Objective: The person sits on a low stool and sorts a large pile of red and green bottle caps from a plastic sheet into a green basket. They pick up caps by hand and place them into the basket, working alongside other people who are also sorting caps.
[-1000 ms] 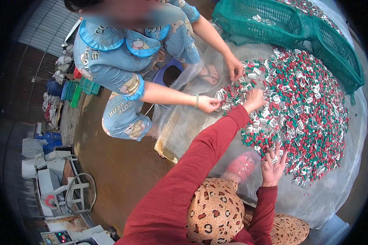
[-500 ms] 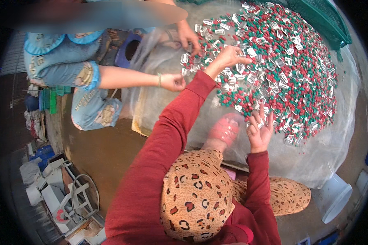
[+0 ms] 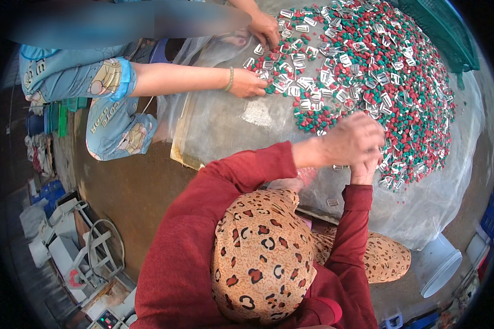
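A wide pile of small red and green pieces and clear rectangular clips (image 3: 379, 71) lies on a clear plastic sheet (image 3: 230, 126). My left hand (image 3: 352, 141), in a red sleeve, is curled into a fist at the near edge of the pile. Directly under it is my right hand (image 3: 366, 171), fingers pointing up and mostly hidden by the left. Whether either hand holds pieces is hidden. A leopard-print cap (image 3: 260, 255) covers the lower middle of the view.
A co-worker in light blue sits across the sheet, one hand (image 3: 248, 84) at the pile's left edge, the other hand (image 3: 264, 27) farther back. A green mesh basket (image 3: 447, 33) stands at top right, a white bucket (image 3: 440, 264) at lower right, clutter at lower left.
My left hand has pulled back from deep in the pile to its near edge and closed over my right hand. The view has tilted downward.
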Demonstrator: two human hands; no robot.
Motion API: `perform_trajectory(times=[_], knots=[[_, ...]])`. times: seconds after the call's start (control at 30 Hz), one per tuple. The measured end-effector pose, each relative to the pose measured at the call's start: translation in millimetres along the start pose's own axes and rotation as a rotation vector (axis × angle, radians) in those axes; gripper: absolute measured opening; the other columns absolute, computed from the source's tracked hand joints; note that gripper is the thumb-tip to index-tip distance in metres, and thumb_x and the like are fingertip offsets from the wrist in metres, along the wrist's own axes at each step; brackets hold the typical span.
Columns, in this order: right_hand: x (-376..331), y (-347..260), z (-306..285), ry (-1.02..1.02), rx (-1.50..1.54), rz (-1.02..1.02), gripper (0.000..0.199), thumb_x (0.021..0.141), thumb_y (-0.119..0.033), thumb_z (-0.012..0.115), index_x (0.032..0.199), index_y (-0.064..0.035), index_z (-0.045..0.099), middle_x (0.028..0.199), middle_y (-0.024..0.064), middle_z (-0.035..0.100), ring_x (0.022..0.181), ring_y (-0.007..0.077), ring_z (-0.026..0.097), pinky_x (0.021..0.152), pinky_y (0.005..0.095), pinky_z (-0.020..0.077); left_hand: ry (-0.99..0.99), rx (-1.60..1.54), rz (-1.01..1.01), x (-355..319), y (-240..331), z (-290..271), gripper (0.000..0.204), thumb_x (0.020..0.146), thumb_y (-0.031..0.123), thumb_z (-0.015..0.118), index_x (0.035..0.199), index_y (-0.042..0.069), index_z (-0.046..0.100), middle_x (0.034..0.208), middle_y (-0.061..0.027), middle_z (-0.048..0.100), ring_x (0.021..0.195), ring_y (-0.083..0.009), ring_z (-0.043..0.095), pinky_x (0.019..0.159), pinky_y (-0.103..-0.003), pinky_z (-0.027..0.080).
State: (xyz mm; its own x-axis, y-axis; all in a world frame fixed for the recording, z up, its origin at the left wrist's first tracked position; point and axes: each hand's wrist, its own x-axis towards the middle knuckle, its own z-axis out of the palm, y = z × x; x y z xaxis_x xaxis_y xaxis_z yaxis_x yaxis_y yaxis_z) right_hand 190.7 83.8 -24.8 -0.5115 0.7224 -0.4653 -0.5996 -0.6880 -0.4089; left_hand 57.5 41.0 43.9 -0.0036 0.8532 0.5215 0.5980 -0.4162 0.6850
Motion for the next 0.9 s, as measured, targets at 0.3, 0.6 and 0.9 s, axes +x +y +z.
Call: perform_trajectory(times=[0.3,0.6,0.9], knots=[[-28,-3,-5,-0.333,0.641,0.359,0.032,0.091,-0.029,0.048,0.103,-0.0006,0.057,0.086,0.0104,0.043,0.072,0.0178,0.044,0.045,0.0223,0.0434,-0.180,0.746,-0.546,-92,-126,-109,0.021,0.073,0.003,0.062,0.095,0.001,0.063,0.087,-0.0137,0.063,0.082,-0.0317,0.061,0.073,-0.041,0.049],[-33,4,11,-0.191,0.478,0.428,0.029,0.091,-0.024,0.049,0.110,-0.0024,0.052,0.087,0.0103,0.048,0.082,0.0231,0.046,0.077,0.0380,0.0501,0.037,-0.523,-1.041,-40,-110,-123,0.025,0.079,0.012,0.068,0.096,-0.005,0.063,0.072,-0.0048,0.062,0.059,-0.0091,0.058,0.053,-0.022,0.050],[-20,18,38,-0.096,0.253,0.483,0.028,0.086,-0.026,0.059,0.101,-0.0027,0.057,0.082,0.0113,0.056,0.068,0.0189,0.049,0.051,0.0272,0.0398,-0.057,-0.575,-0.864,-20,-63,-100,0.025,0.082,0.018,0.066,0.097,-0.001,0.058,0.080,-0.0039,0.062,0.069,-0.0083,0.058,0.057,-0.022,0.046]])
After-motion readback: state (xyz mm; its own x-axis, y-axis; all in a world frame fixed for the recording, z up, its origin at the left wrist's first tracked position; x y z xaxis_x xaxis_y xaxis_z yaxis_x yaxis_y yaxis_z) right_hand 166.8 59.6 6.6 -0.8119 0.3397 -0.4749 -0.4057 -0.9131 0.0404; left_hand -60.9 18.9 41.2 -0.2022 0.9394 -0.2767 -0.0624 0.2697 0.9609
